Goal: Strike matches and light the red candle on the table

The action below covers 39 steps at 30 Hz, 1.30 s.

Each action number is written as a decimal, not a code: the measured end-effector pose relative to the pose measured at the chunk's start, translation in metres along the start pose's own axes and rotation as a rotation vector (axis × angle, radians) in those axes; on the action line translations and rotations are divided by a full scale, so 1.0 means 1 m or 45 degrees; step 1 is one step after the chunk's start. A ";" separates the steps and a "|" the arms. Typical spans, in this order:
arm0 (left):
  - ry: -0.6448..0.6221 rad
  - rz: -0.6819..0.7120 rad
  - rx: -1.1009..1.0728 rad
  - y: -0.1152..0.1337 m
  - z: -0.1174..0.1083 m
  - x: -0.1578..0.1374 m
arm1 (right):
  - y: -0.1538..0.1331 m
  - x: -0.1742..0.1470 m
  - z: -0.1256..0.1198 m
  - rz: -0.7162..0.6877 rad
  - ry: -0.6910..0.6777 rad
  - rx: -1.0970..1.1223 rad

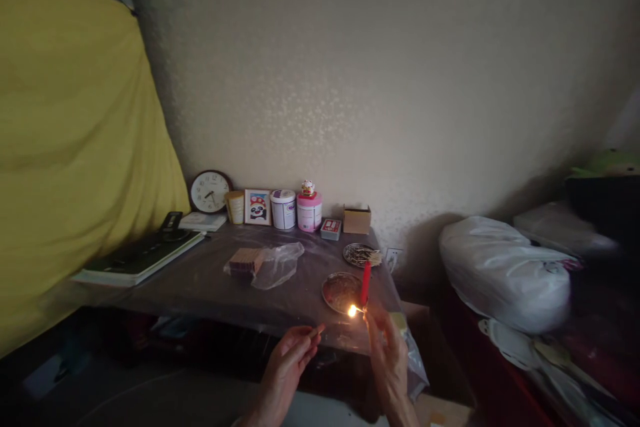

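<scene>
My right hand point(387, 350) pinches a burning match point(359, 309), whose bright flame points to the left near the table's front edge. Just behind it a red candle point(366, 282) stands upright by the right side of a round metal plate point(336, 290). The flame looks apart from the candle's top. My left hand point(293, 357) is closed on a small brown matchbox point(317, 331), mostly hidden by the fingers. Farther back, a second plate point(353, 255) holds many matchsticks. A block of brown boxes point(245, 260) lies in torn clear plastic wrap point(280, 263).
Along the wall stand a clock point(211, 191), a framed panda picture point(258, 207), a white tin point(283, 209), a pink tin point(309, 212), playing cards point(331, 229) and a cardboard box point(357, 220). A large book point(140, 257) lies left. White bags point(505, 273) sit to the right.
</scene>
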<state>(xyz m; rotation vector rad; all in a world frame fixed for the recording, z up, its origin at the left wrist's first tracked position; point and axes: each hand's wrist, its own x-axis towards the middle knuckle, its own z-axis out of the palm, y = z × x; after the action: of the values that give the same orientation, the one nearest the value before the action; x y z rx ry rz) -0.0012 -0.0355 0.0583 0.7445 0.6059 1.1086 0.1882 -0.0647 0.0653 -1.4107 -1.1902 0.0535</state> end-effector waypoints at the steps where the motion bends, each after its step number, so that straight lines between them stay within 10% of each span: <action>1: 0.017 -0.003 0.008 0.000 -0.005 0.001 | -0.001 0.001 -0.001 0.018 0.022 0.008; 14: 0.089 -0.154 -0.204 -0.003 -0.078 0.013 | -0.017 0.017 -0.013 0.232 0.141 0.146; 39: 0.050 -0.247 -0.305 -0.018 -0.105 0.014 | 0.006 0.057 -0.007 0.289 0.229 0.559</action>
<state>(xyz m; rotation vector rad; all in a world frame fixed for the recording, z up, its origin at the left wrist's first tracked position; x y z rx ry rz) -0.0651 -0.0037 -0.0215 0.4481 0.5541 0.9965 0.2229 -0.0309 0.0963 -1.1268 -0.8047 0.3213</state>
